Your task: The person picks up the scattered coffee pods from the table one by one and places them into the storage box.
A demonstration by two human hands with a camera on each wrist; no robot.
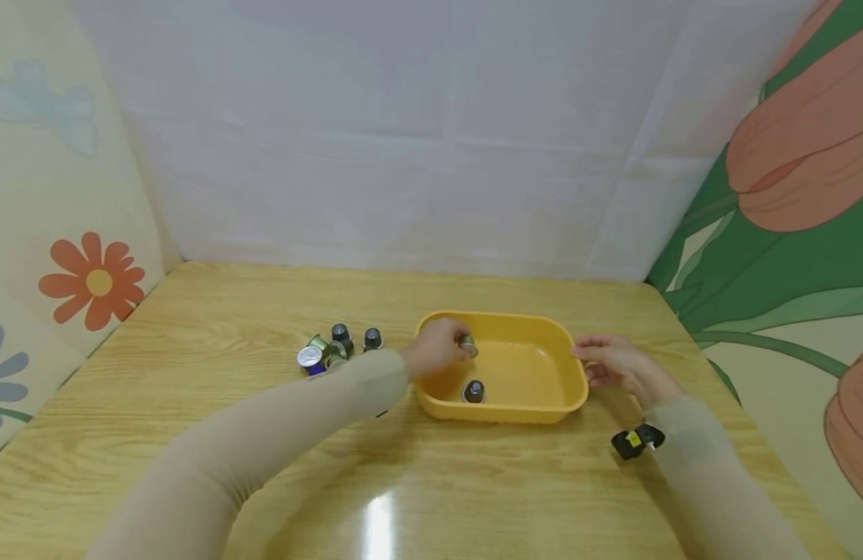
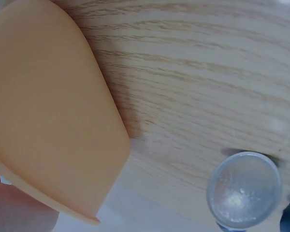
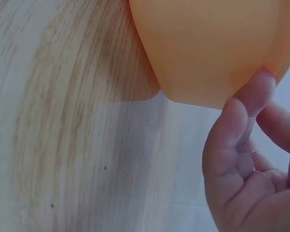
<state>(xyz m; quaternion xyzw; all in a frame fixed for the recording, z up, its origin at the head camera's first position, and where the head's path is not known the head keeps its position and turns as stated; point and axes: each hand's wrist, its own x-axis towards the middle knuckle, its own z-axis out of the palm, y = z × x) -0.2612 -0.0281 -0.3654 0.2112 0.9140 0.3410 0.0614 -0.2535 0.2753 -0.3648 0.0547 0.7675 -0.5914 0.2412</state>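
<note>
My left hand (image 1: pixel 434 346) reaches over the left wall of a yellow plastic basin (image 1: pixel 522 414) and pinches a small green coffee capsule (image 1: pixel 468 344) inside it. A dark coffee capsule (image 1: pixel 475 391) stands on the basin floor near the front wall. At the basin's right end, the fingertips of my right hand (image 1: pixel 620 364) touch the outer wall just under the rim. The right wrist view shows that hand (image 3: pixel 251 159) with its fingers loosely bent against the basin wall (image 3: pixel 208 48). In the left wrist view, the basin wall (image 2: pixel 53 106) hides most of the left hand.
Left of the basin lies a cluster of capsules: a silver-lidded one (image 1: pixel 309 357), green ones and dark ones, with one dark capsule (image 1: pixel 372 338) a little apart. The wooden table (image 1: pixel 333 474) meets a white cloth (image 1: pixel 403 155) at the back. Printed panels flank both sides.
</note>
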